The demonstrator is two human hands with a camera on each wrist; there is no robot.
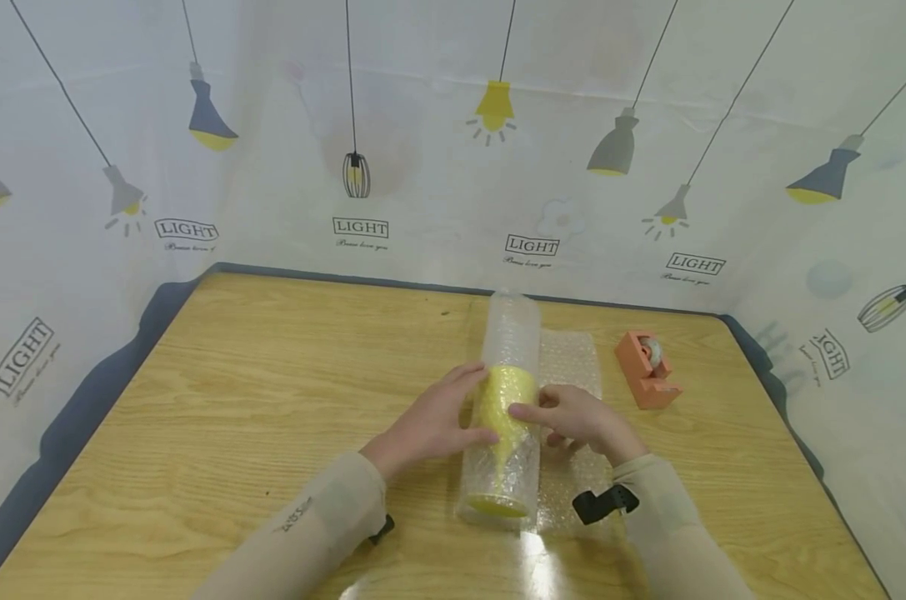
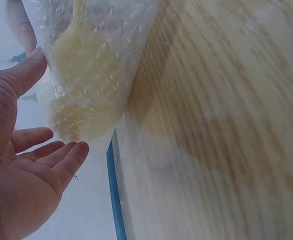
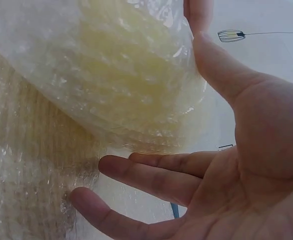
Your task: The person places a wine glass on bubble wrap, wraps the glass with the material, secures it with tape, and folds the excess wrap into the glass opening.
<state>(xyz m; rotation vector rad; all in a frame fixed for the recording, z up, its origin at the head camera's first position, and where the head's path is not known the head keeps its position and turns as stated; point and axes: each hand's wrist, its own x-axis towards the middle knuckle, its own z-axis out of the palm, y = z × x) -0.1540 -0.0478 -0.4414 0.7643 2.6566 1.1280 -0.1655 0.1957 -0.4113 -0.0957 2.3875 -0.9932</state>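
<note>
Resting the left hand (image 1: pixel 437 421) against the left flank of a yellow object (image 1: pixel 508 392) inside bubble wrap (image 1: pixel 513 325), laying its thumb on the wrap and pointing its fingers along the side toward the far end. Holding that hand well open, bending its fingers only slightly in the left wrist view, touching rather than clasping. Placing the right hand (image 1: pixel 582 418) on the opposite flank, setting its thumb on the wrap over the yellow part and extending the other fingers loosely lower down, above a loose sheet (image 1: pixel 573 358). Holding that hand open too, touching rather than gripping; not being able to tell about contact at its lower fingertips. Having the yellow object lying lengthwise on the wooden table (image 1: pixel 272 375), right of its middle and between both hands. Seeing it through the wrap as a broad yellow section, narrowing toward a round yellow face at the near end. Finding only clear, whitish wrap beyond it, reaching close to the table's back edge. Having the loose sheet lying flat along the right side, partly beneath the right hand. Having an orange tape dispenser (image 1: pixel 640 379) standing farther right, well apart from both hands, carrying a roll of tape (image 1: pixel 652 352). Wearing pale sleeves (image 1: pixel 332 517) and, at the right wrist, a black strap (image 1: pixel 606 504). Facing a pale backdrop (image 1: pixel 422 125) printed with hanging lamps (image 1: pixel 493 104).
</note>
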